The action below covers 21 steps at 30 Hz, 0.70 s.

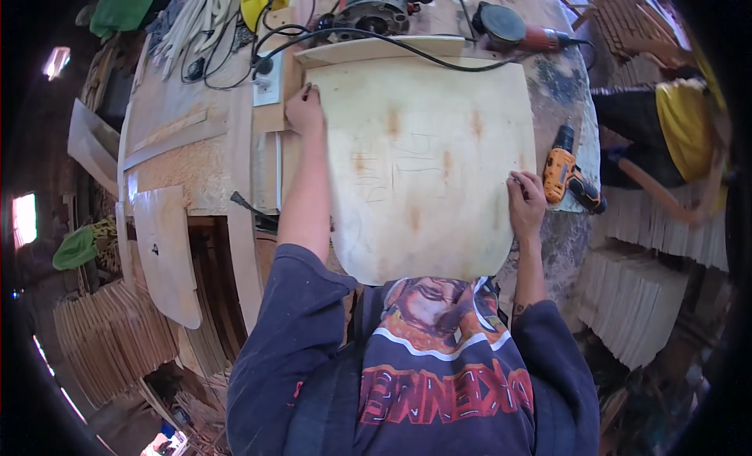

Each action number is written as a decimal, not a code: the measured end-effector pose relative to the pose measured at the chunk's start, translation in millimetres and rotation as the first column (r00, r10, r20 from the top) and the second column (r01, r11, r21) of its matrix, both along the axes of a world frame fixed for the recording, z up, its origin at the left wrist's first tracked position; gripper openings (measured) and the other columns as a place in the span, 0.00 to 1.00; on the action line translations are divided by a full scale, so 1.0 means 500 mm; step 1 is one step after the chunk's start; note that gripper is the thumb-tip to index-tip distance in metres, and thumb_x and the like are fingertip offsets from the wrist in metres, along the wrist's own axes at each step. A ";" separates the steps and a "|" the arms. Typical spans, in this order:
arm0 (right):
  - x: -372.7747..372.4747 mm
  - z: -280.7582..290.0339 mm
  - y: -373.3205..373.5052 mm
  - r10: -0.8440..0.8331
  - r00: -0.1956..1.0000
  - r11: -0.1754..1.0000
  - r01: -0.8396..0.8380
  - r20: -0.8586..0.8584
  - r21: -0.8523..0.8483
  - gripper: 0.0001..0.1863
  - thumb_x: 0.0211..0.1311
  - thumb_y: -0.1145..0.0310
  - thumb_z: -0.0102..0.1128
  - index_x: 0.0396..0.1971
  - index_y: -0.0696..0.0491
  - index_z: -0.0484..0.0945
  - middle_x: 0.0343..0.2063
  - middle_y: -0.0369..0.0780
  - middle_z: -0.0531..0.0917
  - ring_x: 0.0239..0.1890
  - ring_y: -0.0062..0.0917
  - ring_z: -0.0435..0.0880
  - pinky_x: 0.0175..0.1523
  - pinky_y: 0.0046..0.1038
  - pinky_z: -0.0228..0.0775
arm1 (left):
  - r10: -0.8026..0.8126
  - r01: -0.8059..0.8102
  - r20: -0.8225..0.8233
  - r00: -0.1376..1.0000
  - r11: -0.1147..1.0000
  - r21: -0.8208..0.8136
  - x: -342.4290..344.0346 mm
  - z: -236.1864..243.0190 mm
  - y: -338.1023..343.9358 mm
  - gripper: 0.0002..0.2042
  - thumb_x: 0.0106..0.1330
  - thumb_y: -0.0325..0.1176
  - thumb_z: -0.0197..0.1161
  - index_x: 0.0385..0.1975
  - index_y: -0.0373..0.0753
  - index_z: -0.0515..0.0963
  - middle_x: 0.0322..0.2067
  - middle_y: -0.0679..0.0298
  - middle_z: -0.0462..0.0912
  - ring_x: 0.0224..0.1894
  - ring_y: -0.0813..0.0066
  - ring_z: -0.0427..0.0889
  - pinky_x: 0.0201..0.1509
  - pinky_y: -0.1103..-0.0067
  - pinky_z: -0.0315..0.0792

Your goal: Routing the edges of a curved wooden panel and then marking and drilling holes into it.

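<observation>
A pale wooden panel [427, 174] with a rounded near end lies on the workbench in front of me. Brown stains and pencil lines mark its face. My left hand [305, 110] is closed at the panel's far left edge, its fingertips pinched together. Along the right edge, my right hand [527, 199] also pinches, with thumb and forefinger over the panel's margin. Whatever is between the fingers of either hand is too small to make out. Just right of my right hand lies an orange and black cordless drill [559, 170].
Beyond the panel stand a red power tool [376, 13] and a sander [505, 25], with a black cable [407, 45] crossing the panel's far end. Stacked boards [630, 299] are at the right and more [113, 346] at the left. A person in yellow [683, 131] is at the right.
</observation>
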State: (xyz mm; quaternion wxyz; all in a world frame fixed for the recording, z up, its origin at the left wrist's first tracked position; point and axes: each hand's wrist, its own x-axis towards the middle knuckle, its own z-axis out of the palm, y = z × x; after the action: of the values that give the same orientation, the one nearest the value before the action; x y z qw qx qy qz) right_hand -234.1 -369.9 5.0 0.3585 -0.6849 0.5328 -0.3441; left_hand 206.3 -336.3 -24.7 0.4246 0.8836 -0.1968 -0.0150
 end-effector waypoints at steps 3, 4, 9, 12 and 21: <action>-0.002 0.001 0.000 0.014 1.000 0.999 -0.014 -0.010 -0.049 0.08 0.53 0.75 0.60 0.35 0.60 0.78 0.32 0.37 0.75 0.30 0.18 0.72 0.36 0.19 0.66 | 0.033 -0.033 -0.020 0.999 0.999 0.015 -0.003 0.004 -0.003 0.15 0.53 0.42 0.62 0.39 0.47 0.82 0.34 0.60 0.83 0.38 0.62 0.81 0.43 0.71 0.71; -0.005 0.001 0.000 0.015 0.999 0.998 -0.018 -0.035 -0.061 0.08 0.53 0.76 0.60 0.34 0.59 0.77 0.32 0.36 0.74 0.29 0.17 0.70 0.35 0.18 0.65 | 0.040 -0.040 0.002 0.999 0.999 0.011 -0.005 0.006 -0.004 0.15 0.53 0.42 0.62 0.39 0.46 0.82 0.33 0.61 0.83 0.38 0.63 0.81 0.43 0.71 0.71; -0.011 -0.005 -0.002 0.029 0.999 0.996 -0.030 -0.013 -0.087 0.07 0.52 0.76 0.61 0.32 0.60 0.76 0.32 0.39 0.76 0.29 0.20 0.73 0.35 0.20 0.66 | 0.075 -0.067 -0.078 0.994 0.993 0.093 -0.006 0.011 -0.001 0.14 0.52 0.42 0.62 0.37 0.45 0.82 0.32 0.61 0.83 0.38 0.63 0.81 0.43 0.70 0.71; -0.013 -0.004 -0.002 0.039 0.999 0.993 -0.039 0.002 -0.109 0.07 0.52 0.76 0.61 0.31 0.60 0.76 0.33 0.39 0.76 0.29 0.20 0.73 0.35 0.20 0.66 | 0.044 -0.038 -0.073 0.996 0.996 0.076 -0.003 0.011 0.001 0.14 0.52 0.42 0.63 0.37 0.46 0.82 0.32 0.61 0.83 0.38 0.63 0.81 0.42 0.70 0.71; -0.011 0.008 0.004 0.010 0.998 0.997 -0.015 -0.064 -0.081 0.08 0.51 0.75 0.62 0.30 0.60 0.76 0.33 0.38 0.76 0.28 0.19 0.73 0.35 0.20 0.66 | 0.037 -0.037 -0.003 0.999 0.999 0.028 -0.013 0.018 0.002 0.15 0.50 0.42 0.65 0.38 0.46 0.82 0.33 0.62 0.83 0.38 0.63 0.81 0.43 0.69 0.71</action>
State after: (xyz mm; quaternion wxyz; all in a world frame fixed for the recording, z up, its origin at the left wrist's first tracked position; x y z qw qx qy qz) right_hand -239.5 -367.8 8.8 0.3155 -0.7129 0.5251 -0.3414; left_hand 200.0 -335.2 -15.6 0.4128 0.8929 -0.1794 -0.0114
